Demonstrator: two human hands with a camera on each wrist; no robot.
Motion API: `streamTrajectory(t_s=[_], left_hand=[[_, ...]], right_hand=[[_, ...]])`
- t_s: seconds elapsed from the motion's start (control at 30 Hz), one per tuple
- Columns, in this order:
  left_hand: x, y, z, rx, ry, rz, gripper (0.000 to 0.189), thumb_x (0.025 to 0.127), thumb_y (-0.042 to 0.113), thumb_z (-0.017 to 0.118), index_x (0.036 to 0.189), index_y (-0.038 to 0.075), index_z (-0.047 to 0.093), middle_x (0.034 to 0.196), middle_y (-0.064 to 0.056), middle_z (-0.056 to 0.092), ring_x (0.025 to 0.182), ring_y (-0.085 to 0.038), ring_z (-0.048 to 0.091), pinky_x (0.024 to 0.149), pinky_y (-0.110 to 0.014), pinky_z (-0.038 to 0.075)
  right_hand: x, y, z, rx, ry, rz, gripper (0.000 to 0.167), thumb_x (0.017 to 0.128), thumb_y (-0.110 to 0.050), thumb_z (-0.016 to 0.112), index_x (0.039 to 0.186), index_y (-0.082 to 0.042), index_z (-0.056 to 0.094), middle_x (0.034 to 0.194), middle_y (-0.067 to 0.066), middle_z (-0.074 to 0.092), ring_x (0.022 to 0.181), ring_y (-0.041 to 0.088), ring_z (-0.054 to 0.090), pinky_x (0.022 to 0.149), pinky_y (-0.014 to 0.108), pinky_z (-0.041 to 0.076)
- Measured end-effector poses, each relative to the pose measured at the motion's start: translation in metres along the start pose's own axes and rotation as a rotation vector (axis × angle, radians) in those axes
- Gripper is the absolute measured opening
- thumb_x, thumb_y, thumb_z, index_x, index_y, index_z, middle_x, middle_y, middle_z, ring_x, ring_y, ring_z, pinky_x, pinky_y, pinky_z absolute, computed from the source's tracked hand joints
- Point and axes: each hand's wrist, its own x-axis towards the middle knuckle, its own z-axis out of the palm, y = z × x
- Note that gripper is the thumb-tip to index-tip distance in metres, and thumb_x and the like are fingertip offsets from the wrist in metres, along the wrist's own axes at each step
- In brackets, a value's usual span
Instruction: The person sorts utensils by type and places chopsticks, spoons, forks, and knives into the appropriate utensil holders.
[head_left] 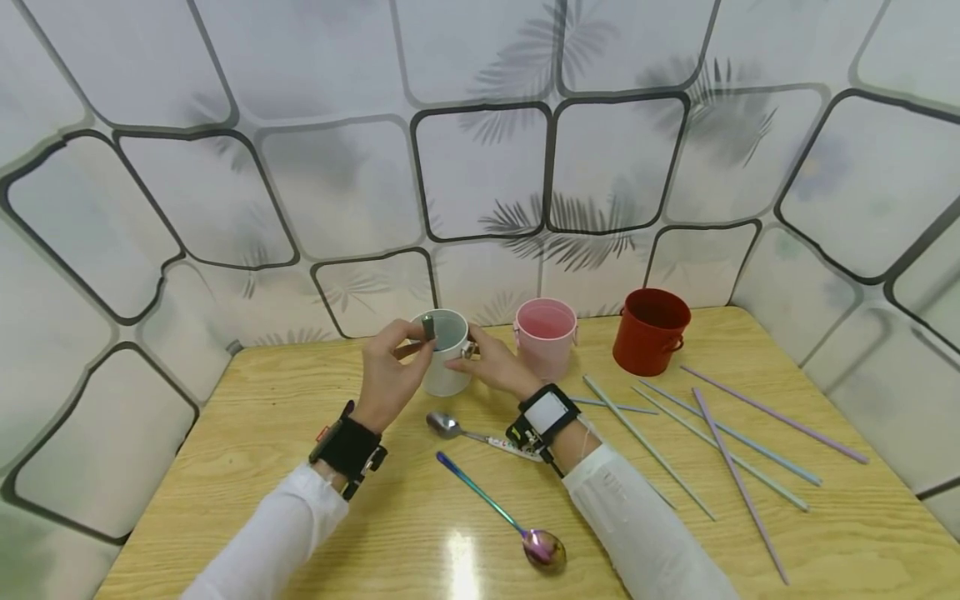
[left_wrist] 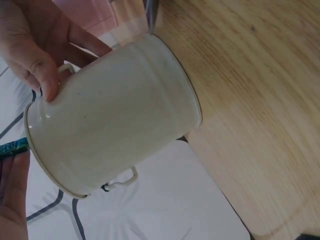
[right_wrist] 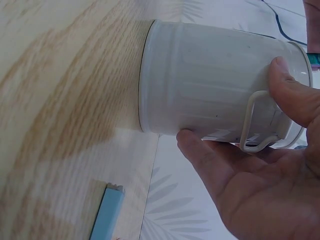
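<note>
A small white bucket [head_left: 446, 379] with little loop handles stands upright on the table. My right hand [head_left: 495, 363] holds its side, thumb and fingers around one loop handle [right_wrist: 257, 120]. At the rim, my left hand [head_left: 396, 367] pinches a slim green patterned handle [left_wrist: 14, 146] between thumb and fingers; its dark end [head_left: 428, 327] sticks up over the opening. The lower part of that handled thing is hidden, so I cannot tell its kind. Just in front of the bucket lies a metal spoon [head_left: 446, 425] with a white patterned handle, partly covered by the right wrist.
A pink bucket [head_left: 546, 346] and a red bucket [head_left: 651, 333] stand to the right. Several pastel sticks, among them a purple stick [head_left: 738, 479] and a blue stick [head_left: 772, 454], lie crossed at the right. Nearer me is a rainbow-coloured spoon [head_left: 543, 550]. A patterned curtain [head_left: 480, 175] surrounds the table.
</note>
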Motion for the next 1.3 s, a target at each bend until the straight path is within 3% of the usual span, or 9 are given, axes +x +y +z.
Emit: streamTrajectory(t_s=[0.23, 0.47, 0.53, 0.73, 0.83, 1.03, 1.17, 1.3], left_hand=[[-0.003, -0.006, -0.002, 0.020, 0.001, 0.033, 0.017, 0.081, -0.027, 0.069, 0.090, -0.013, 0.065, 0.092, -0.026, 0.067, 0.088, -0.042, 0.069, 0.078, -0.047, 0.064], [-0.003, -0.009, -0.006, 0.017, 0.030, 0.002, 0.016, 0.081, -0.027, 0.069, 0.090, -0.014, 0.065, 0.093, -0.027, 0.068, 0.088, -0.042, 0.070, 0.079, -0.045, 0.064], [-0.004, -0.014, -0.007, 0.016, 0.049, -0.023, 0.014, 0.082, -0.026, 0.069, 0.090, -0.015, 0.066, 0.093, -0.027, 0.069, 0.089, -0.041, 0.070, 0.079, -0.042, 0.064], [-0.008, -0.044, -0.010, -0.015, 0.099, -0.113, 0.014, 0.085, -0.021, 0.071, 0.093, -0.011, 0.069, 0.097, -0.024, 0.072, 0.092, -0.035, 0.072, 0.080, -0.026, 0.062], [-0.009, -0.049, -0.011, -0.043, 0.107, -0.134, 0.012, 0.086, -0.017, 0.073, 0.093, -0.007, 0.070, 0.098, -0.020, 0.073, 0.093, -0.028, 0.072, 0.081, -0.024, 0.062], [-0.009, -0.050, -0.013, -0.077, 0.124, -0.173, 0.011, 0.088, -0.013, 0.073, 0.097, -0.007, 0.071, 0.099, -0.020, 0.073, 0.092, -0.026, 0.072, 0.082, -0.026, 0.062], [-0.006, -0.046, -0.014, -0.079, 0.156, -0.270, 0.011, 0.089, -0.011, 0.073, 0.100, -0.010, 0.070, 0.100, -0.025, 0.072, 0.090, -0.026, 0.072, 0.080, -0.021, 0.061], [0.000, -0.030, -0.017, -0.071, 0.197, -0.357, 0.011, 0.091, -0.010, 0.071, 0.102, -0.014, 0.069, 0.098, -0.031, 0.069, 0.085, -0.021, 0.071, 0.076, -0.017, 0.060]], right_hand=[[0.000, 0.000, 0.000, -0.009, 0.000, 0.005, 0.072, 0.098, -0.019, 0.073, 0.157, -0.003, 0.035, 0.152, 0.019, 0.051, 0.138, 0.034, 0.049, 0.117, 0.048, 0.041], [0.000, -0.001, 0.000, -0.018, 0.005, -0.008, 0.073, 0.098, -0.020, 0.074, 0.157, -0.003, 0.035, 0.152, 0.019, 0.051, 0.138, 0.034, 0.049, 0.116, 0.049, 0.041], [0.000, -0.001, 0.000, -0.022, 0.007, -0.015, 0.073, 0.098, -0.020, 0.073, 0.157, -0.002, 0.035, 0.151, 0.020, 0.051, 0.138, 0.035, 0.050, 0.116, 0.049, 0.042], [-0.002, -0.003, 0.000, -0.056, 0.021, -0.046, 0.071, 0.098, -0.022, 0.073, 0.155, 0.001, 0.037, 0.148, 0.021, 0.054, 0.133, 0.037, 0.053, 0.112, 0.050, 0.045], [-0.003, -0.003, 0.000, -0.053, 0.012, -0.041, 0.072, 0.098, -0.022, 0.073, 0.156, 0.000, 0.036, 0.149, 0.021, 0.053, 0.134, 0.037, 0.053, 0.113, 0.051, 0.045], [0.001, 0.000, 0.000, -0.039, 0.003, -0.006, 0.074, 0.098, -0.020, 0.073, 0.158, -0.003, 0.034, 0.153, 0.020, 0.050, 0.139, 0.035, 0.049, 0.116, 0.050, 0.041], [0.002, 0.001, 0.001, -0.041, 0.006, 0.005, 0.073, 0.098, -0.020, 0.074, 0.158, -0.003, 0.035, 0.152, 0.019, 0.051, 0.137, 0.034, 0.050, 0.116, 0.049, 0.042], [0.001, 0.000, 0.001, -0.044, 0.002, 0.016, 0.073, 0.098, -0.020, 0.073, 0.158, -0.004, 0.034, 0.152, 0.018, 0.051, 0.137, 0.034, 0.051, 0.115, 0.049, 0.042]])
